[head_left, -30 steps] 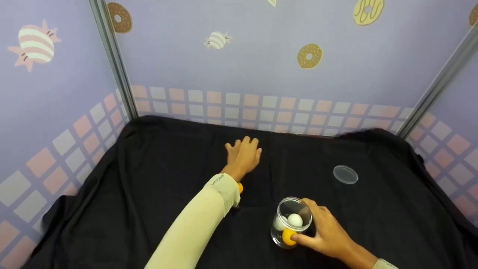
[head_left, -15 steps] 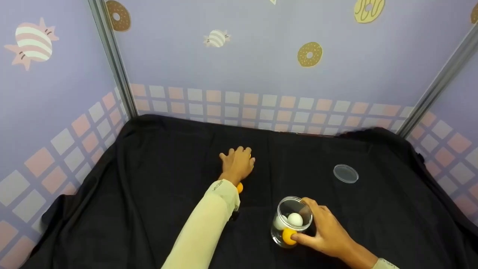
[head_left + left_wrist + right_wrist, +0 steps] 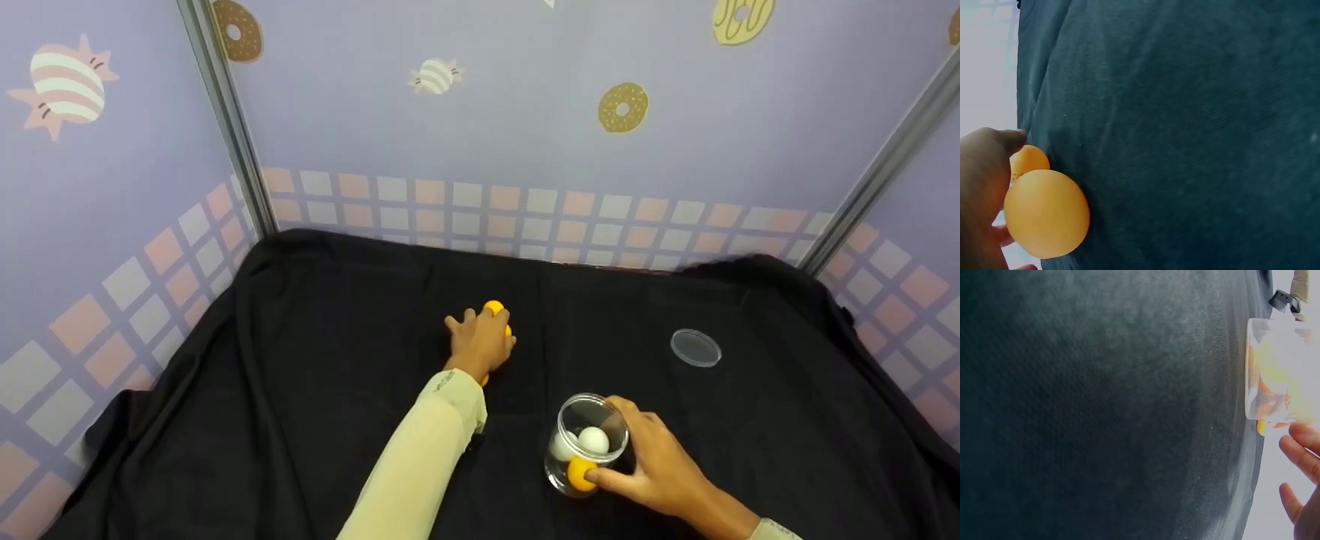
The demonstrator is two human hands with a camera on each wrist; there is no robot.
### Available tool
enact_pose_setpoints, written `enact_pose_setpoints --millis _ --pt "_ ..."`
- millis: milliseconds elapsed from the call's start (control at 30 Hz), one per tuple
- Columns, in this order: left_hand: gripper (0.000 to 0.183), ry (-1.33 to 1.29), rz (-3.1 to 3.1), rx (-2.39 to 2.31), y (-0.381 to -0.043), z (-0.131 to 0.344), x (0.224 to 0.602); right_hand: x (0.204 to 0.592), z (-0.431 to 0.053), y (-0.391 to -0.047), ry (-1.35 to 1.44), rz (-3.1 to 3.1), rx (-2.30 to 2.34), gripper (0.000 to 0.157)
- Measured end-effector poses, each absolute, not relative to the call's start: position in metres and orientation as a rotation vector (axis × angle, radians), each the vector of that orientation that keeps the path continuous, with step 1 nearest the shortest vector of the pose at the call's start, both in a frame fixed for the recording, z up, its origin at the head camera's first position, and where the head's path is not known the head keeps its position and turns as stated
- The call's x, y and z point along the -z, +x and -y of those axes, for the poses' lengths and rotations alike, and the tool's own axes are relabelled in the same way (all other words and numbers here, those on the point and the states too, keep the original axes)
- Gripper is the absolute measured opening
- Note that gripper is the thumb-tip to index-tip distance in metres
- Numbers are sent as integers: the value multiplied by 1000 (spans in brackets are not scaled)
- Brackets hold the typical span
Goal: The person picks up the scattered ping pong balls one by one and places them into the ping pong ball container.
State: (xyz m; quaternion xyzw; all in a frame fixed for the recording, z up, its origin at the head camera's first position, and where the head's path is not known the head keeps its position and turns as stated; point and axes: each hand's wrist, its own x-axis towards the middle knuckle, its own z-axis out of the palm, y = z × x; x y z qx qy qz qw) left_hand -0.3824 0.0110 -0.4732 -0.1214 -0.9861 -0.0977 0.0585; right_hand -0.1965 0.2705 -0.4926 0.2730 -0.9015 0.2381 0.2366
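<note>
My left hand (image 3: 480, 345) reaches over the middle of the black cloth, with its thumb and fingers around an orange ping-pong ball (image 3: 508, 331). Just beyond the fingers lies another orange ball (image 3: 493, 307), and a third orange ball (image 3: 484, 379) shows partly beside the wrist. In the left wrist view, one orange ball (image 3: 1047, 214) looms large near the palm, and a smaller-looking one (image 3: 1028, 160) sits by the thumb. My right hand (image 3: 660, 465) grips a clear, lidless jar (image 3: 559, 469) standing upright. White balls (image 3: 594, 441) and an orange ball (image 3: 582, 475) show in it.
A clear round lid (image 3: 696, 348) lies flat on the right of the black cloth (image 3: 360, 337). Patterned purple walls (image 3: 525, 135) enclose the back and both sides. The cloth bunches up along the left and right edges.
My left hand has come down and back toward me, its fingers now around an orange ball, and the ball beyond them has come into view. The right hand and jar stay put.
</note>
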Motion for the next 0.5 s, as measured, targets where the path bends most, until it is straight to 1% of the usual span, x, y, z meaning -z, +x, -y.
enact_pose_setpoints --millis 500 --pt "43 -382 2964 257 -378 -11 480 493 -270 -197 763 2460 -658 88"
